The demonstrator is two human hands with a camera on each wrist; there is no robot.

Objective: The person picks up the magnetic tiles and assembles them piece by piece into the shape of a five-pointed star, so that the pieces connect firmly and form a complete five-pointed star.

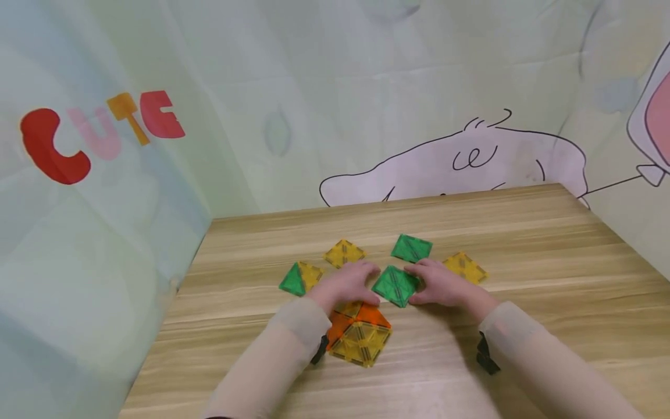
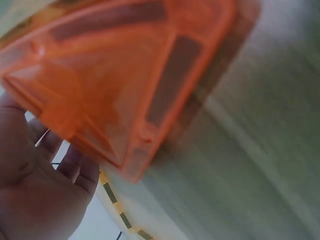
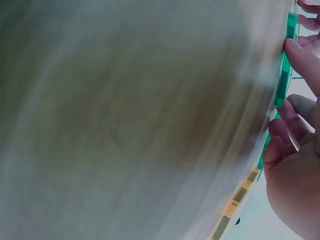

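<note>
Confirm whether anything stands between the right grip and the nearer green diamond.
Nothing visible does: the right grip touches the nearer green diamond directly. The farther green diamond lies beyond it and the rightmost yellow diamond farther right, neither in between.

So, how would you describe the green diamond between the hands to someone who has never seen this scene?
On the wooden table, in the head view, find the left hand and the right hand facing each other. The see-through green diamond lies between them. The other all-green diamond lies farther back; only this one has a hand on either side.
</note>
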